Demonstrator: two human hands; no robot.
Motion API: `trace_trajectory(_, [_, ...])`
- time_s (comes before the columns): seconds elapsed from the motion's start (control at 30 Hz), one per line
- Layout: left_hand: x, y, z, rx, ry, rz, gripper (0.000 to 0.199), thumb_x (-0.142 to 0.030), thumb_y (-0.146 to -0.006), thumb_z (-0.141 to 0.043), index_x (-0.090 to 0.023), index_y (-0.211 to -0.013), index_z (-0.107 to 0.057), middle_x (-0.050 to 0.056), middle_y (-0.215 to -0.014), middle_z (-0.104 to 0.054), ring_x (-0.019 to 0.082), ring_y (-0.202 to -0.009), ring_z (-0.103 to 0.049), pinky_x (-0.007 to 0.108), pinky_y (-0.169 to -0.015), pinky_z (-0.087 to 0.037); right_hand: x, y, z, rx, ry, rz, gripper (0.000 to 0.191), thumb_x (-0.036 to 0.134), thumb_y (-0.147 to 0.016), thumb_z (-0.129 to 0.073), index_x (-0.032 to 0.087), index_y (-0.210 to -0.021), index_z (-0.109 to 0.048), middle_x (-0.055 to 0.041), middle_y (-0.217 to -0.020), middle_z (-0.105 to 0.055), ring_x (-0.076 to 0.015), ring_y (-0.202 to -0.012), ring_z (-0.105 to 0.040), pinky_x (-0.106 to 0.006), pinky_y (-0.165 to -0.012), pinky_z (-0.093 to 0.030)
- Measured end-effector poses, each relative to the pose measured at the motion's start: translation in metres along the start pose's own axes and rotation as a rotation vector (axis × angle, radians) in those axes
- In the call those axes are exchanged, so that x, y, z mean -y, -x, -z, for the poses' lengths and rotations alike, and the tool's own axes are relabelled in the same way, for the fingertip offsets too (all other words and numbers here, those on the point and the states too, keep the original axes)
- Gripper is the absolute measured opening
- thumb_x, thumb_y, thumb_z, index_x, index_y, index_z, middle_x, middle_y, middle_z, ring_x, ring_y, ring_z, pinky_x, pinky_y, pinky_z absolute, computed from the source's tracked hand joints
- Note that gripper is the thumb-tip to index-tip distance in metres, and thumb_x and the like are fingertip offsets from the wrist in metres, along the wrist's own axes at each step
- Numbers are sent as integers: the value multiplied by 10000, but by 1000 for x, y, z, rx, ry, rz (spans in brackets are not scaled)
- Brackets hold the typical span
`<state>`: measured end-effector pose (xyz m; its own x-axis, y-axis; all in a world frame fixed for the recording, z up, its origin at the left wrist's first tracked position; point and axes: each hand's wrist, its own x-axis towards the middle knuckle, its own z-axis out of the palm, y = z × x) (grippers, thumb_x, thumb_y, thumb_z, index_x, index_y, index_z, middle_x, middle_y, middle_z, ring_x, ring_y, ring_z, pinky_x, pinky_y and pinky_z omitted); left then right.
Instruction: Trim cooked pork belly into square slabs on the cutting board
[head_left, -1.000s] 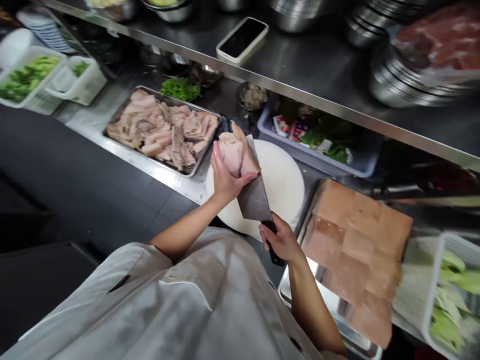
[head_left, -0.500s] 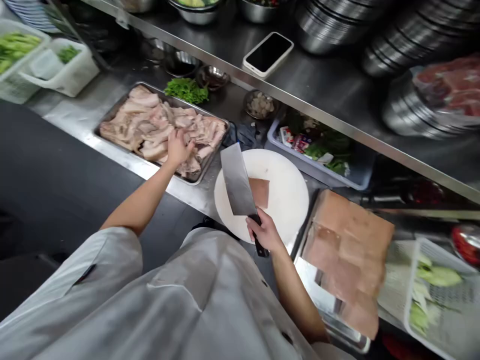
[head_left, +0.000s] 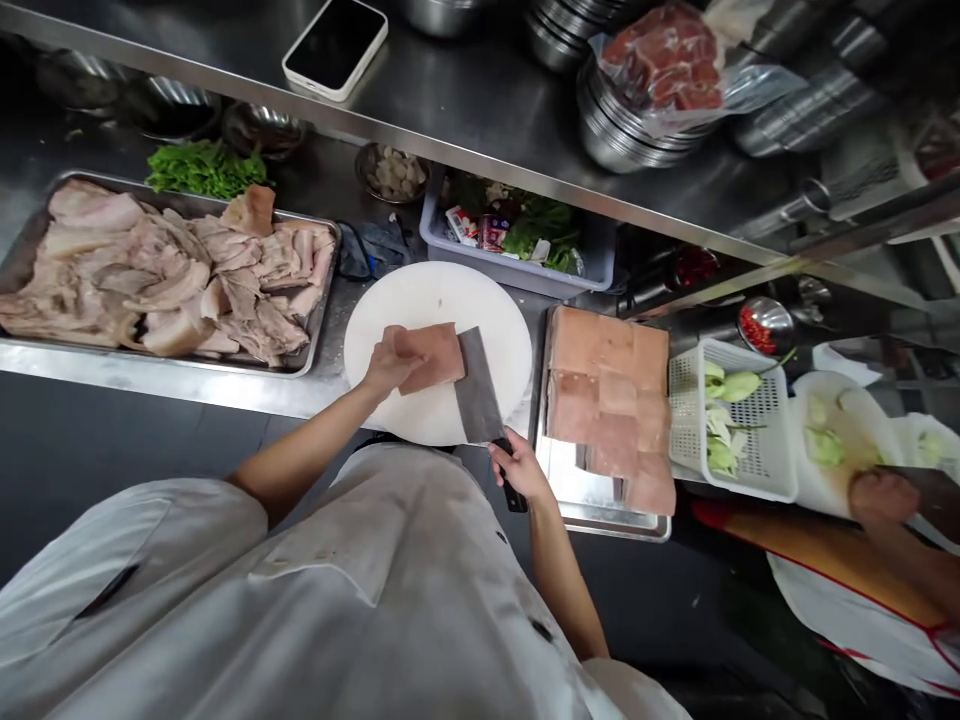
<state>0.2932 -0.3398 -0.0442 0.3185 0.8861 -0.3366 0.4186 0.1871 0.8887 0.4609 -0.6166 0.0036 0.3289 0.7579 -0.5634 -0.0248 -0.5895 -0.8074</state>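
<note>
Farthest left, well out past the left hand, I have a metal tray heaped with pale meat; leafy greens lie along its far edge. Next comes the left hand, fingers grasping the left end of a flat, pinkish-brown slab. The slab sits between my two hands, over a round white board; whether the gripped end is pressed down or slightly raised, I can't tell. Just beside its right edge is the broad blade of a cleaver, the black handle wrapped by the right hand.

With the blade this near, I judge it best to keep the slab flat and steady, the left fingertips curled well back, and the right grip firm so the cleaver doesn't twist.

Right of the right hand, and a little beyond it, lies a stack of similar pieces, then a white basket of green vegetables. Farthest right is a co-worker's hand, well apart from mine.
</note>
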Motion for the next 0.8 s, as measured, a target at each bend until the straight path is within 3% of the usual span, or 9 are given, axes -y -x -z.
trace_trajectory(0.13, [5,28,-20,-16,344,-7,844,-397,-629,-793,-286,-1378,-421,20,-1081,-653,204,-956,-681,341,-821,-577,-8,-9,9,90,18,41,366,574,-882,-625,240,-947,-487,126,-570,-517,-89,-382,-466,-213,-424,-383])
trace_trajectory(0.27, [8,49,-28,32,466,-44,675,-429,-617,-801,-221,-1201,-532,51,-1087,-687,231,-992,-683,359,-859,-576,-14,-12,27,144,67,82,341,553,-891,-620,245,-952,-488,123,-552,-496,-100,-392,-458,-221,-427,-373])
trace_trajectory(0.4, [-11,70,-11,56,189,-220,579,-345,-605,-815,-218,-1130,-605,32,-1067,-712,251,-1022,-684,377,-913,-569,-3,-7,36,130,148,100,327,554,-899,-627,266,-915,-472,100,-524,-492,-130,-400,-467,-236,-401,-339])
trace_trajectory(0.57, [-68,99,26,17,20,-433,569,-395,-641,-829,-252,-1161,-646,79,-1192,-726,310,-1142,-700,475,-1019,-565,32,18,42,91,236,224,290,528,-949,-591,280,-870,-464,59,-556,-536,-161,-468,-526,-271,-467,-415])
trace_trajectory(0.67, [-108,112,51,-38,55,-672,563,-531,-655,-893,-295,-1116,-673,65,-1125,-740,317,-1119,-727,528,-1004,-586,57,37,44,44,343,338,251,496,-966,-579,280,-865,-499,40,-563,-564,-177,-506,-555,-295,-531,-444])
trace_trajectory(0.8, [-144,119,76,-10,121,-1198,566,-540,-785,-849,-333,-1282,-673,56,-1126,-764,291,-1090,-752,507,-941,-641,83,56,44,-20,404,471,193,455,-963,-582,290,-873,-535,17,-582,-611,-201,-521,-588,-317,-552,-447])
